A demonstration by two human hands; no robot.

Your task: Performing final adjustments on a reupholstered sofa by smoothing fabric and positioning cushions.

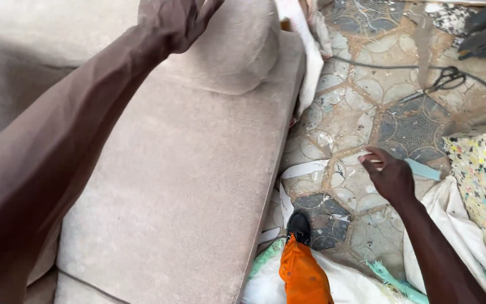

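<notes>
Hiding behind right hand (pixel 390 175): strip (pixel 423 169) end.

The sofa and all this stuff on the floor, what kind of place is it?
Probably an upholstery workshop. A beige sofa is being handled, black scissors lie on the patterned floor, and speckled foam padding and fabric scraps lie about.

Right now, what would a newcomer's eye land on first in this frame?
The big beige sofa cushion fills the left half, with the left hand on its rounded armrest at the top. To the right, the right hand pinches a pale blue strip over the patterned floor; black scissors lie farther off.
</notes>
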